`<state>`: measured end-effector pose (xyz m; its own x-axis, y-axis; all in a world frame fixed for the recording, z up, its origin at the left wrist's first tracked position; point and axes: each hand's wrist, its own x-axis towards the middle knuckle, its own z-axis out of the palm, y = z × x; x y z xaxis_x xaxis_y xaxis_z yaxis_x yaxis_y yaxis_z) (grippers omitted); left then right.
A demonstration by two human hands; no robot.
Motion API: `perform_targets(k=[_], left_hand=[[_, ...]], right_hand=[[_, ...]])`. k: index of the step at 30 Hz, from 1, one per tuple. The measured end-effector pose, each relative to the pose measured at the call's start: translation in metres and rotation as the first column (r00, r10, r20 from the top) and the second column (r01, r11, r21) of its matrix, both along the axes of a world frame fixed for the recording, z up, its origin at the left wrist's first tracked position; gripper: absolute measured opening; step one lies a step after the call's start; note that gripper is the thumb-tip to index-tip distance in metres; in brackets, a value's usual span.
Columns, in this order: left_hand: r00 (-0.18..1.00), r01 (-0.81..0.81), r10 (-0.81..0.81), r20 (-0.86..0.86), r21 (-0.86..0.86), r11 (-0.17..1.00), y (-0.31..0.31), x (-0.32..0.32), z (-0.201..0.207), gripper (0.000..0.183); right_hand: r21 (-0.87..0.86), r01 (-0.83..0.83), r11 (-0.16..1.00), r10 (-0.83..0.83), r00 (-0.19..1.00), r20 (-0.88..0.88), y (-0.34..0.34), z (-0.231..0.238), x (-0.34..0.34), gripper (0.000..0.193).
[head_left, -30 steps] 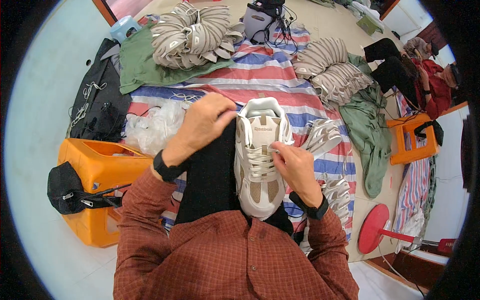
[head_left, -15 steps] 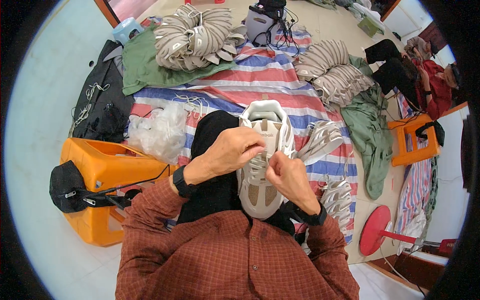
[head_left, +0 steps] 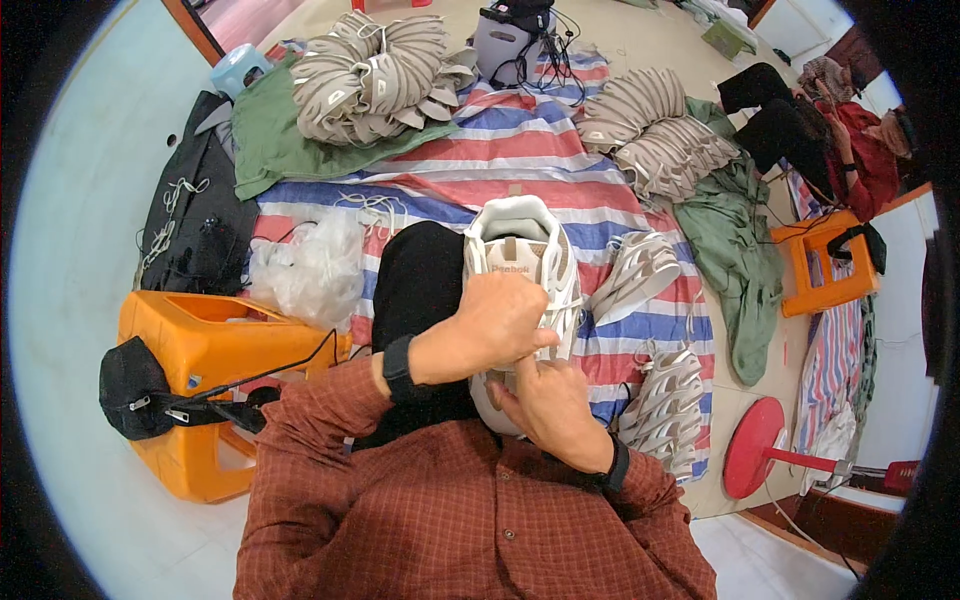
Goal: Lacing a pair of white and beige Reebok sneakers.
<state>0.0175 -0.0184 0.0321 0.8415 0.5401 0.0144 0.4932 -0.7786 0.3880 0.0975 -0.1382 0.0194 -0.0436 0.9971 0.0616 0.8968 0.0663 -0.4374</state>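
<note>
A beige and white sneaker rests upright on my lap, toe toward me and heel opening away. My left hand is closed over its tongue and lacing, the fingers curled out of sight beneath. Just below and to the right, my right hand is curled over the lower lacing, its fingertips close to the left thumb. Both hands are at the white shoelace, part of which shows on the sneaker's right side; the gripped ends are mostly hidden.
Striped sheeting covers the floor, with stacked shoe uppers at far left, others at far right, and several laced uppers by my right. An orange stool stands left. A person sits far right.
My left hand has turned over and come down toward me, now covering the lacing. The right hand has dropped lower on the sneaker. The whole view has shifted slightly.
</note>
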Motion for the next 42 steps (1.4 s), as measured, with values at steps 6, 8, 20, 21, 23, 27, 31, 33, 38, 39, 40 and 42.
perform_targets(k=[6,8,20,21,23,27,31,33,38,39,40,42], left_hand=[[0.97,0.027,-0.024,0.24,-0.007,1.0,0.004,-0.001,-0.021,0.024],[0.96,0.179,-0.13,0.25,-0.187,0.966,0.017,-0.014,-0.016,0.02],[0.83,0.555,-0.39,0.398,-0.528,0.643,0.011,-0.052,-0.004,0.01],[0.839,0.539,-0.373,0.396,-0.519,0.663,0.01,-0.053,-0.004,0.01],[0.847,0.524,-0.354,0.397,-0.511,0.681,0.009,-0.056,-0.004,0.01],[0.841,0.449,-0.097,0.533,-0.585,0.675,0.019,-0.066,-0.01,0.013],[0.873,0.229,0.165,0.458,-0.686,0.691,0.018,-0.052,0.0,0.014],[0.944,0.135,0.036,0.327,-0.485,0.864,0.016,-0.041,0.009,0.016],[0.996,0.003,0.0,0.086,-0.04,0.999,0.0,-0.011,0.0,0.03],[0.996,0.003,0.0,0.085,-0.04,0.999,-0.001,-0.009,-0.005,0.03],[0.996,-0.007,0.008,0.086,-0.016,1.0,-0.001,-0.007,-0.011,0.029],[0.996,-0.013,0.012,0.086,0.008,1.0,0.001,-0.007,-0.016,0.028]], right_hand=[[0.087,-0.149,0.985,0.157,0.984,-0.089,-0.006,0.005,0.007,0.033],[0.204,-0.24,0.949,0.273,0.95,-0.152,-0.012,0.005,0.014,0.03],[0.406,-0.08,0.91,0.179,0.961,-0.213,0.027,-0.025,0.052,0.024],[0.444,-0.095,0.891,0.193,0.964,-0.182,0.027,-0.026,0.053,0.022],[0.471,-0.086,0.878,0.184,0.969,-0.167,0.026,-0.025,0.051,0.015],[0.479,-0.237,0.845,0.355,0.919,-0.172,-0.004,-0.002,0.032,0.02],[0.489,-0.336,0.805,0.51,0.813,-0.28,-0.02,0.018,0.002,0.023],[0.465,-0.33,0.822,0.506,0.797,-0.33,-0.017,0.016,-0.005,0.024],[0.481,-0.413,0.774,0.541,0.825,-0.163,-0.009,0.013,-0.01,0.025],[0.481,-0.412,0.774,0.541,0.825,-0.163,-0.009,0.013,-0.01,0.025],[0.488,-0.402,0.775,0.532,0.832,-0.16,-0.008,0.013,-0.009,0.024],[0.494,-0.388,0.778,0.52,0.839,-0.159,-0.007,0.015,-0.004,0.023]])
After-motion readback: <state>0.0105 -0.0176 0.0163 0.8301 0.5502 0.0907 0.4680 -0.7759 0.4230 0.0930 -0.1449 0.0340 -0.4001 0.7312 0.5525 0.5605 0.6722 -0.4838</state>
